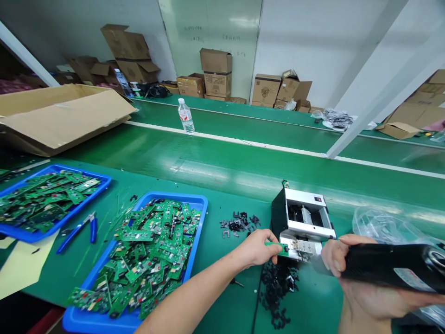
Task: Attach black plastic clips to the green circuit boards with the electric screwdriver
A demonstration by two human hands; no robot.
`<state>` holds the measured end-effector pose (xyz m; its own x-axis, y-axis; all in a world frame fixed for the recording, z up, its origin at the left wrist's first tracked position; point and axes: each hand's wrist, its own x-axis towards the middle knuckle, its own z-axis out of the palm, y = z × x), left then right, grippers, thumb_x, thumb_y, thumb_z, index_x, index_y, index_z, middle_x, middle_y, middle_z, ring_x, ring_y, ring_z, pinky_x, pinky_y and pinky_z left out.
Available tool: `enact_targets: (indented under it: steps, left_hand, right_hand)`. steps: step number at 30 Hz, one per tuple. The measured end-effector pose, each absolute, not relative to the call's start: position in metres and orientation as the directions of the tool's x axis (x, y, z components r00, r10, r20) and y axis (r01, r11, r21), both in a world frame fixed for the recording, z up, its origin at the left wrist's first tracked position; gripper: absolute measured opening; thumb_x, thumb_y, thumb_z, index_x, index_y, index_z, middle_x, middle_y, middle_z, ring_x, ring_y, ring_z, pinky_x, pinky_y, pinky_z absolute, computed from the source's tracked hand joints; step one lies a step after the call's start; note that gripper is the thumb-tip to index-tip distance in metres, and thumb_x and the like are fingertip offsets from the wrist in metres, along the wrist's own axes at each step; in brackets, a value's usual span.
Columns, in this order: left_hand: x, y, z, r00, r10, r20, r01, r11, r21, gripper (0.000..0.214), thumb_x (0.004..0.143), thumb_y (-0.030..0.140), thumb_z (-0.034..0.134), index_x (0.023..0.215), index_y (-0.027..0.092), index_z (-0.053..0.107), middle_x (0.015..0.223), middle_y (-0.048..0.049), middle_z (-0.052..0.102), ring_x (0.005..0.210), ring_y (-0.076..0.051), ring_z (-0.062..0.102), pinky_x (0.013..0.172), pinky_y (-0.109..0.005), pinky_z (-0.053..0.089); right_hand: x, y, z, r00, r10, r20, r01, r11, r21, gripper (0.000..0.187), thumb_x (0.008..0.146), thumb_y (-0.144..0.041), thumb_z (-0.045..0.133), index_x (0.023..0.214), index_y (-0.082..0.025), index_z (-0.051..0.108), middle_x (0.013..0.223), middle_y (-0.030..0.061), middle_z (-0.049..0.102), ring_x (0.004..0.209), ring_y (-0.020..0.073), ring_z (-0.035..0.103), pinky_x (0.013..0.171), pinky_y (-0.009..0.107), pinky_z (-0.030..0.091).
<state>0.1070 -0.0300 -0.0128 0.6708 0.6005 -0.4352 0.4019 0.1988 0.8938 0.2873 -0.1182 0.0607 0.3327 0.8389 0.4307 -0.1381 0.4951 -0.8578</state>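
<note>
My left hand (255, 249) pinches a small green circuit board (283, 249) by its end. The board's other end meets the metal fixture (302, 248) at the front of a small black and white machine (306, 208). My right hand (373, 297) is wrapped around a thick black cylindrical hand tool (389, 266), which lies almost level. Its blurred front end points left at the fixture, so I cannot make out the tip. Small black plastic parts (278, 290) are heaped below the fixture, and a second pile of black clips (239, 222) lies behind my left hand.
A blue tray (205, 204) heaped with circuit boards stands left of my forearm, with another blue tray (107, 178) beyond it. Blue-handled cutters (78, 232) lie between them. Clear plastic bags (378, 225) sit right of the machine. A water bottle (186, 117) and a large carton (69, 120) stand farther back.
</note>
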Motion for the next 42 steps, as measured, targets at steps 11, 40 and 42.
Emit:
enact_targets:
  steps: [11, 40, 42]
  left_hand:
    - [0.107, -0.031, -0.014, 0.671, 0.596, -0.442, 0.404, 0.205, 0.891, 0.023, 0.079, 0.036, 0.060, 0.092, 0.017, 0.060, 0.063, 0.0019, 0.065, 0.049, -0.008, 0.041, 0.049, -0.020, 0.030]
    - [0.106, -0.030, -0.010, 0.674, 0.621, -0.401, 0.421, 0.123, 0.899, 0.024, 0.080, 0.036, 0.060, 0.091, 0.016, 0.063, 0.064, 0.0011, 0.067, 0.052, -0.009, 0.045, 0.055, -0.020, 0.036]
    - [0.105, -0.030, -0.009, 0.676, 0.626, -0.389, 0.420, 0.107, 0.901, 0.024, 0.080, 0.037, 0.059, 0.091, 0.016, 0.064, 0.064, 0.0008, 0.068, 0.052, -0.010, 0.045, 0.056, -0.021, 0.036]
  right_hand:
    - [0.265, -0.084, 0.091, 0.290, 0.826, 0.483, -0.228, 0.550, -0.803, 0.090, 0.063, -0.097, 0.033, 0.092, -0.022, 0.075, 0.046, 0.0001, 0.057, 0.036, 0.0145, 0.049, 0.036, 0.028, 0.037]
    - [0.260, -0.090, 0.074, 0.294, 0.856, 0.425, -0.205, 0.490, -0.847, 0.094, 0.056, -0.101, 0.031, 0.086, -0.022, 0.073, 0.043, -0.0012, 0.053, 0.033, 0.0144, 0.044, 0.034, 0.029, 0.036]
    - [0.268, -0.101, 0.070, 0.344, 0.834, 0.432, -0.147, 0.502, -0.852, 0.097, 0.054, -0.102, 0.025, 0.086, -0.023, 0.072, 0.045, -0.0013, 0.053, 0.034, 0.0149, 0.043, 0.035, 0.030, 0.036]
